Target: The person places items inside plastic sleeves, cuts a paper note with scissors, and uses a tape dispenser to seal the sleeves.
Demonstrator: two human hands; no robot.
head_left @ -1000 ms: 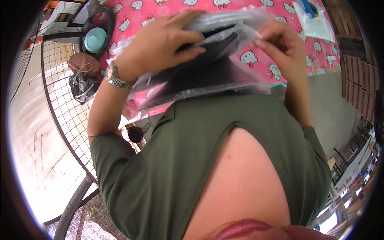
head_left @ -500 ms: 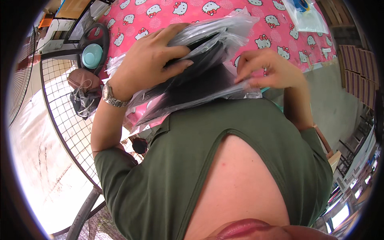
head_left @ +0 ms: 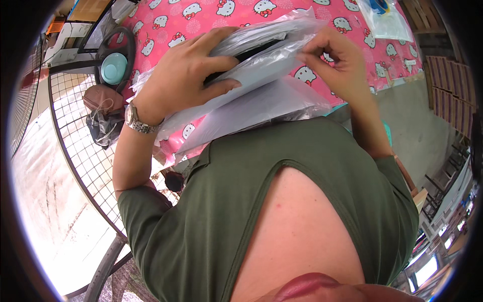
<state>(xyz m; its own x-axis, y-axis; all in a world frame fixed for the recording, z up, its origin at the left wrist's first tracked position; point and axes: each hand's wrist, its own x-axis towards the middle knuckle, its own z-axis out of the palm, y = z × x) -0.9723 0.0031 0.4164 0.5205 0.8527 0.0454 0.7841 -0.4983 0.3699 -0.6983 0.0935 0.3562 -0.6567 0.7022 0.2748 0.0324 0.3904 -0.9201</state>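
Observation:
My left hand (head_left: 188,75), with a metal watch at the wrist, is wrapped over a stack of clear plastic packets (head_left: 266,55). Its fingers and thumb hold the stack's left part, and something dark shows between the layers. At the stack's far right corner, my right hand (head_left: 339,63) pinches the edge of one packet between thumb and fingertips. A single packet with a pale whitish face (head_left: 256,103) lies nearer my body, below the stack and touched by neither hand's fingers. What the packets contain is hidden apart from dark edges.
A pink tablecloth (head_left: 201,22) printed with white cat faces covers the table. Another clear plastic packet (head_left: 385,22) lies at its far right. To the left are a turquoise bowl (head_left: 114,68), a brown pouch (head_left: 103,98) and a wire grid (head_left: 83,131). Striped stacked items (head_left: 453,95) stand at the right.
My right hand has moved up and away from me, from the near packet's edge to the stack's corner. Pale packet faces show where dark ones did. The left hand keeps its hold.

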